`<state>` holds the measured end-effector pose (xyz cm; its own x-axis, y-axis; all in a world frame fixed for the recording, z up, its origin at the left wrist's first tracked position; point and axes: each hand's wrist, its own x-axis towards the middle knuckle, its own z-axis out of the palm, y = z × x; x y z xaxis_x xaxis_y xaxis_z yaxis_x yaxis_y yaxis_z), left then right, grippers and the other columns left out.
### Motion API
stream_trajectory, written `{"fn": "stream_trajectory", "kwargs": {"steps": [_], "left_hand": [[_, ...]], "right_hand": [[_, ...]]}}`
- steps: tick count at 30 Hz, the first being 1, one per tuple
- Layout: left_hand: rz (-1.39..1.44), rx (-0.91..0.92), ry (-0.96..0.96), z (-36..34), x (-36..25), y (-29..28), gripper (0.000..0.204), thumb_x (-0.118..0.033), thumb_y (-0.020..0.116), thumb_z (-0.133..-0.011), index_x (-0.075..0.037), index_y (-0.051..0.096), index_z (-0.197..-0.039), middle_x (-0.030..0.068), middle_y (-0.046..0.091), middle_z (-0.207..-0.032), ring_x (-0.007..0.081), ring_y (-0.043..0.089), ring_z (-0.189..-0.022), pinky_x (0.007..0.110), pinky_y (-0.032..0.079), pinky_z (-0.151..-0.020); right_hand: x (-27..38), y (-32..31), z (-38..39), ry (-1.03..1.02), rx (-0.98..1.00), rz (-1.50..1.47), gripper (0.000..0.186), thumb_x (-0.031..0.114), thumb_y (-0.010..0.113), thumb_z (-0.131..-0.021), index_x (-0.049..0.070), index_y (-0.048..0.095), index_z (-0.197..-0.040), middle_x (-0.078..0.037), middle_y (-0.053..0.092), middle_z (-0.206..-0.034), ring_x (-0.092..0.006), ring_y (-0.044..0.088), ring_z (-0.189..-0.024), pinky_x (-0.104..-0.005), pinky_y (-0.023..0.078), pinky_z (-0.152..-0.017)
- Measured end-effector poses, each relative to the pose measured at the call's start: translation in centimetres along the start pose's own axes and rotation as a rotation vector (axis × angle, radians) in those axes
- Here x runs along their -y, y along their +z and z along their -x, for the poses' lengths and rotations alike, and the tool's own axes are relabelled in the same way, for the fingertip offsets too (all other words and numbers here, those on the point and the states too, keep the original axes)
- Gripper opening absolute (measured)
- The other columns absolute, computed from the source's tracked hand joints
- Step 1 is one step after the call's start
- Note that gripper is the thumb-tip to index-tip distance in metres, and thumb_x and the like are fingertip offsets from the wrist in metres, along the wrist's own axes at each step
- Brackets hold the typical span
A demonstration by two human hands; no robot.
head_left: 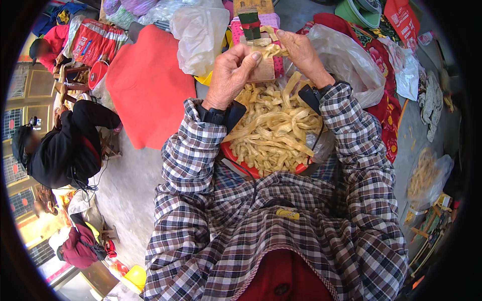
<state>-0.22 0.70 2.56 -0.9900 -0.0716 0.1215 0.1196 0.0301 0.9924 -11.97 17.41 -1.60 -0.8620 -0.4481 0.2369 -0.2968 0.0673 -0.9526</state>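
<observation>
A pale yellow, crinkled strip (271,51) is stretched between my two hands. My left hand (232,74) is closed with the thumb pressed along the strip's left end. My right hand (304,56) pinches the other end between thumb and fingers. Just below the strip shows a small wooden board (264,71). Beyond it stands a dark green block with a red band (249,26), close to my left fingertips. On my lap, under my wrists, a red basin (236,168) is heaped with similar yellow folded strips (273,128).
A red sheet (150,90) lies to the left, with a white plastic bag (198,37) beyond it. On the right are a clear plastic bag (346,62) and red floral cloth (389,125). Several people sit along the left, one in black (65,140).
</observation>
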Motion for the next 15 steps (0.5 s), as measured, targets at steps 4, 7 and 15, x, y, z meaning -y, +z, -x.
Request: {"fn": "stream_trajectory", "kwargs": {"steps": [4,7,15], "left_hand": [[-0.228,-0.041,0.381,-0.6,1.2,0.1,0.026,-0.012,0.073,-0.083,-0.003,0.058,-0.102,-0.0022,0.057,-0.085,0.01,0.052,-0.079,0.024,0.046,-0.074],[-0.477,0.054,0.401,-0.6,1.8,0.3,0.03,-0.009,0.073,-0.081,-0.003,0.059,-0.107,0.0016,0.061,-0.088,0.0105,0.054,-0.077,0.025,0.047,-0.072],[-0.576,0.007,0.306,0.7,1.4,1.9,0.01,0.003,0.063,-0.078,-0.002,0.054,-0.078,-0.0024,0.053,-0.067,0.0022,0.042,-0.06,0.02,0.039,-0.053]], "right_hand": [[-0.2,0.3,0.5,0.013,0.044,0.259,0.041,0.038,0.049,-0.099,0.001,0.066,-0.095,-0.014,0.064,-0.073,-0.0217,0.058,-0.064,-0.0358,0.047,-0.063],[0.5,1.1,0.9,-0.041,0.106,0.299,0.041,0.038,0.047,-0.099,0.002,0.066,-0.092,-0.019,0.064,-0.074,-0.0324,0.06,-0.067,-0.0398,0.048,-0.063],[0.7,1.3,1.0,-0.042,0.046,0.479,0.042,0.042,0.05,-0.096,0.005,0.066,-0.084,-0.017,0.063,-0.07,-0.0383,0.06,-0.068,-0.0417,0.047,-0.061]]}}
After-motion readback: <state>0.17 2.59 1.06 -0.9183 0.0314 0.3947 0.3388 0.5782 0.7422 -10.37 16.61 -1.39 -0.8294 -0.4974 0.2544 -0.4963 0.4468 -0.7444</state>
